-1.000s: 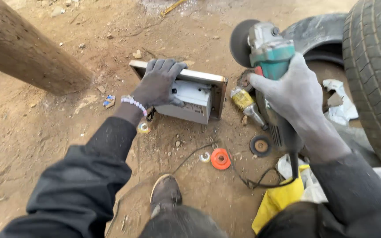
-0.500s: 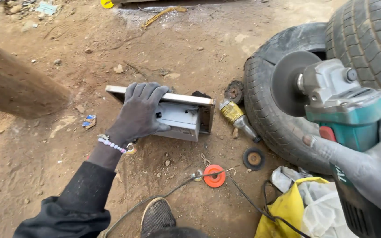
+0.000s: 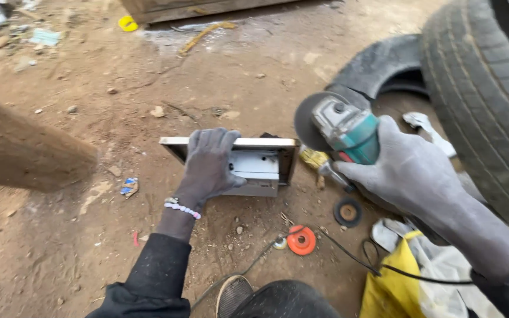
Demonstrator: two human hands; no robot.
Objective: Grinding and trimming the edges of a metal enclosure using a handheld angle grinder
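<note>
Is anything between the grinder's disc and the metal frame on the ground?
Nothing visible. The right hand holds the angle grinder just right of the metal frame, which the left hand presses down; only open air separates them.

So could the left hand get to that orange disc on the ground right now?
Probably yes: the left hand presses on the metal frame, and the orange disc lies near on open dirt with nothing between, though it must release the frame.

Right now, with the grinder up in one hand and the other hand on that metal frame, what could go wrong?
The left hand lies flat on the metal frame, so the grinder in the right hand could well cut close to bare fingers. The black cable trails by the knee and may snag. A one-handed grip risks kickback.
</note>
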